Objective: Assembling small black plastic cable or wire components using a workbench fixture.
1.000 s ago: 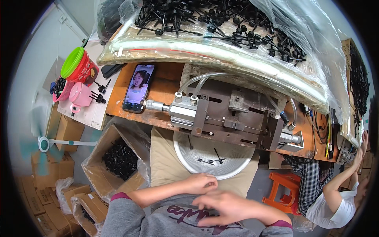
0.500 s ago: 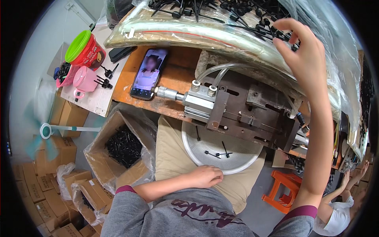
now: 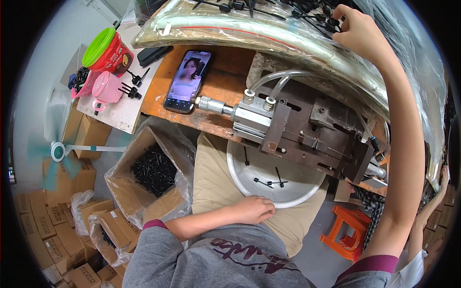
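Observation:
My right hand (image 3: 361, 32) reaches far up into the pile of black plastic parts (image 3: 269, 6) lying on clear plastic sheeting (image 3: 249, 30) at the top; its fingers are curled among the parts, and what they grip is hidden. My left hand (image 3: 252, 209) rests loosely closed on my lap at the near rim of a round white basin (image 3: 235, 165) that holds a few black parts (image 3: 270, 182). Above the basin sits a metal press fixture with a pneumatic cylinder (image 3: 297, 132).
A phone (image 3: 187, 80) with a lit screen lies on the wooden bench. A red tub with a green lid (image 3: 106, 49) and a pink cup (image 3: 106, 89) stand at left. A lined carton of black parts (image 3: 154, 169) sits on the floor, beside a fan (image 3: 57, 151) and stacked boxes. Another person's hand (image 3: 442, 180) and an orange stool (image 3: 346, 231) are at right.
My right hand rose from my lap up to the parts pile at the top and has pushed a little further in. My left hand stayed at the basin's rim.

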`<move>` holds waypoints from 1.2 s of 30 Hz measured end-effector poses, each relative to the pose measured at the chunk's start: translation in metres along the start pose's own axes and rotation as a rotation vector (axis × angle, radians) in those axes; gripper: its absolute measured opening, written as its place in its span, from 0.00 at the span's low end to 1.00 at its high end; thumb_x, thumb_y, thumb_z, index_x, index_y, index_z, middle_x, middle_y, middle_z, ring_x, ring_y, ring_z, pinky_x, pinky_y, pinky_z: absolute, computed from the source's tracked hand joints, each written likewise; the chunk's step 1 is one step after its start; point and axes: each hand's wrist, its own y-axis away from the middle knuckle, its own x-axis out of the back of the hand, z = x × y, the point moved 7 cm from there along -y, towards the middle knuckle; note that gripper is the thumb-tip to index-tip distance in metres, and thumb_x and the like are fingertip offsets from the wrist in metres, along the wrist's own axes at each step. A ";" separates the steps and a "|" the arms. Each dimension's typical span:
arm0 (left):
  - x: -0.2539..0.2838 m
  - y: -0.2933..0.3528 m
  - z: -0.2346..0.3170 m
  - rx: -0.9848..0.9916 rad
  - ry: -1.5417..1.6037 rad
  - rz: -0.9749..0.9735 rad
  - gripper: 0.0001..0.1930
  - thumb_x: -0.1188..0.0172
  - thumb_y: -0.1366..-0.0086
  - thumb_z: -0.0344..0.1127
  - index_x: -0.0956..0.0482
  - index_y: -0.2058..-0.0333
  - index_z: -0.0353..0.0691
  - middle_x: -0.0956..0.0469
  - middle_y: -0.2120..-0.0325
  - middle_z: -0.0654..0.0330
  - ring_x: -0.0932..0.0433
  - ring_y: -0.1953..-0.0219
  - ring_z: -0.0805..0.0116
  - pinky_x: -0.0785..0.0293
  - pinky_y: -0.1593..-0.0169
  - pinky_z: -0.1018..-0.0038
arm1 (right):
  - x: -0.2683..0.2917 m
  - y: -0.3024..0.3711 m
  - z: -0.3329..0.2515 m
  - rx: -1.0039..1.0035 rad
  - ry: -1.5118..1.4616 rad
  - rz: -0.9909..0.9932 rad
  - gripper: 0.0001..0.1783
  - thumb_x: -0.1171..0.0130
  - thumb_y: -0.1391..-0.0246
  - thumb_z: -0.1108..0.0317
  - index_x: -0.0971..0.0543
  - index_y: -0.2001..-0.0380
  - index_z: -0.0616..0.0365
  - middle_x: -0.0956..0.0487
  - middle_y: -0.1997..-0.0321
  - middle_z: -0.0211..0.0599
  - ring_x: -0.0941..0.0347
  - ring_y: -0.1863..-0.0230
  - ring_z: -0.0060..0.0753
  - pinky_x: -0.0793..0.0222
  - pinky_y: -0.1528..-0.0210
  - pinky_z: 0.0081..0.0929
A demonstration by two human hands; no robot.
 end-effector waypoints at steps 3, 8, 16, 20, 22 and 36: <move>-0.002 0.002 -0.003 -0.002 -0.013 0.017 0.10 0.45 0.37 0.40 0.24 0.64 0.40 0.23 0.64 0.58 0.24 0.58 0.58 0.30 0.51 0.65 | -0.002 -0.002 0.005 -0.022 -0.054 -0.029 0.23 0.39 0.61 0.70 0.27 0.57 0.59 0.25 0.74 0.40 0.28 0.69 0.36 0.33 0.64 0.33; -0.005 0.002 -0.006 -0.011 -0.028 0.032 0.10 0.45 0.37 0.40 0.24 0.64 0.40 0.23 0.65 0.58 0.24 0.58 0.58 0.29 0.53 0.64 | 0.001 0.001 0.003 0.055 -0.079 0.003 0.23 0.40 0.60 0.71 0.27 0.56 0.57 0.30 0.78 0.36 0.32 0.72 0.33 0.35 0.65 0.32; 0.002 0.000 -0.001 -0.047 -0.036 0.070 0.10 0.45 0.38 0.39 0.24 0.64 0.39 0.23 0.65 0.58 0.24 0.58 0.58 0.29 0.53 0.64 | 0.006 0.005 0.011 0.035 -0.024 0.018 0.15 0.41 0.56 0.69 0.24 0.62 0.61 0.27 0.77 0.33 0.32 0.71 0.27 0.34 0.63 0.28; 0.004 0.001 -0.003 -0.048 -0.035 0.087 0.09 0.45 0.38 0.38 0.24 0.64 0.39 0.23 0.65 0.58 0.24 0.58 0.58 0.29 0.53 0.64 | 0.016 0.011 0.025 -0.052 -0.241 0.008 0.13 0.41 0.48 0.65 0.21 0.61 0.59 0.24 0.74 0.25 0.33 0.76 0.15 0.36 0.71 0.17; 0.003 0.001 -0.004 -0.049 -0.048 0.090 0.09 0.44 0.39 0.38 0.24 0.64 0.39 0.23 0.65 0.58 0.24 0.58 0.59 0.29 0.53 0.64 | 0.021 0.013 0.037 -0.092 -0.305 0.035 0.12 0.41 0.48 0.64 0.20 0.61 0.56 0.24 0.74 0.24 0.35 0.77 0.13 0.39 0.74 0.15; 0.053 0.004 0.058 -0.252 -0.053 0.346 0.06 0.44 0.39 0.34 0.25 0.65 0.38 0.25 0.68 0.59 0.24 0.63 0.61 0.27 0.59 0.67 | 0.043 0.069 0.069 -0.179 -1.031 0.318 0.14 0.39 0.46 0.65 0.21 0.59 0.62 0.21 0.63 0.30 0.31 0.70 0.14 0.35 0.64 0.13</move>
